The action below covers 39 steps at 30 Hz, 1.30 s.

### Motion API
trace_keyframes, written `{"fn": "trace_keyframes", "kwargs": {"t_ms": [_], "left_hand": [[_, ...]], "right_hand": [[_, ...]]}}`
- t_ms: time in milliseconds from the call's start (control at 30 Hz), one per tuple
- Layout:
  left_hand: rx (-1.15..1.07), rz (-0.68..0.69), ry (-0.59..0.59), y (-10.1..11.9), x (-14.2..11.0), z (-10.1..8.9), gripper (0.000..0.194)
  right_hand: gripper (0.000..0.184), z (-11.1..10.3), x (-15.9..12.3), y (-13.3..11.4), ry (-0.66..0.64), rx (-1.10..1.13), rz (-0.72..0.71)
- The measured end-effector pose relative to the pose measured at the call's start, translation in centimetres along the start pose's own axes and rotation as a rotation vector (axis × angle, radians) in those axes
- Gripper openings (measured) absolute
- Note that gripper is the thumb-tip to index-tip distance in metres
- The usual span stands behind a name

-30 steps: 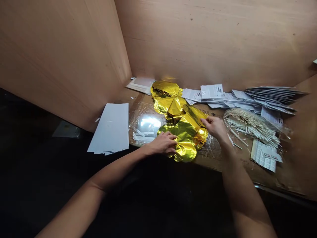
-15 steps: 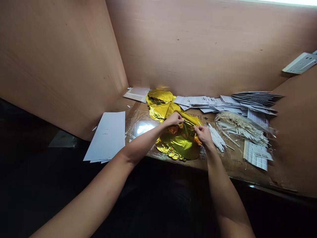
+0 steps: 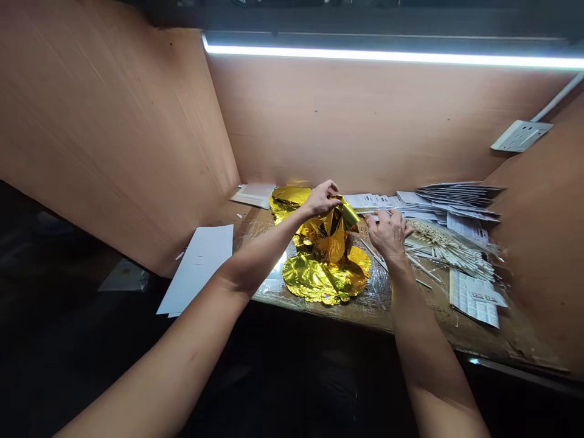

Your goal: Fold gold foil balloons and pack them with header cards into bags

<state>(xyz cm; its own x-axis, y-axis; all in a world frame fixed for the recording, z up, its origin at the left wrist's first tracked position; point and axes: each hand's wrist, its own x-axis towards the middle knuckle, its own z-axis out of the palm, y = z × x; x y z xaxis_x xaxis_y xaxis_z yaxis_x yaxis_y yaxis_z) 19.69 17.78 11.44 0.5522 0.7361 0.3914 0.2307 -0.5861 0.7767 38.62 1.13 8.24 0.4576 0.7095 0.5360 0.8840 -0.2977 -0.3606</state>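
Shiny gold foil sheets (image 3: 314,278), left of clear plastic bag (image 3: 422,230) of thin white sticks (image 3: 458,260): pulled higher now, pinched only by fingers of left hand (image 3: 322,199); let go by right hand (image 3: 389,234), curled near bag, grip hard to tell.

A long white light strip (image 3: 392,56) at the far top, nearly burnt out, washes the far panel (image 3: 347,121) in cool light and leaves hard highlights on the crumpled gold foil (image 3: 326,283), plus a pale glare patch on the clear film (image 3: 275,271) left of it. Nearer than the tabletop (image 3: 438,310), everything sinks into near-black shadow, with one small glint at the near right. Wide-angle stretching slants the left panel (image 3: 123,134) outward, the dim left edge looks soft, and print on the far papers (image 3: 371,201) is illegibly small.
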Motion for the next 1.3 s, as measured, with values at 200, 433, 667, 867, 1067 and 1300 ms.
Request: {"fn": "trace_keyframes", "kwargs": {"t_ms": [200, 433, 667, 867, 1067, 1300], "left_hand": [[-0.248, 0.09, -0.067, 1.9, 1.4, -0.5, 0.037], [0.294, 0.415, 0.172, 5.3, -0.9, -3.7, 0.01], [0.542, 0.713, -0.207, 2.1, -17.9, -1.9, 0.031], [0.491, 0.657, -0.45, -3.0, -30.4, 3.2, 0.03], [0.411, 0.695, -0.477, -4.1, -31.0, 4.7, 0.026], [0.451, 0.795, -0.353, -4.5, -30.2, 5.6, 0.024]], "right_hand": [[0.042, -1.6, 4.4, -2.2, -0.126, 0.186, -0.263], [0.028, -7.1, 4.5, -4.1, 0.038, 0.034, -0.539], [0.022, -8.4, -12.2, 0.4, -0.222, 0.103, -0.836], [0.035, -3.0, -25.9, 2.9, -0.349, 0.178, -0.738], [0.037, -1.6, -28.1, 1.7, -0.277, 0.235, -0.659], [0.021, -2.2, -27.1, 1.8, -0.199, 0.261, -0.706]]}}
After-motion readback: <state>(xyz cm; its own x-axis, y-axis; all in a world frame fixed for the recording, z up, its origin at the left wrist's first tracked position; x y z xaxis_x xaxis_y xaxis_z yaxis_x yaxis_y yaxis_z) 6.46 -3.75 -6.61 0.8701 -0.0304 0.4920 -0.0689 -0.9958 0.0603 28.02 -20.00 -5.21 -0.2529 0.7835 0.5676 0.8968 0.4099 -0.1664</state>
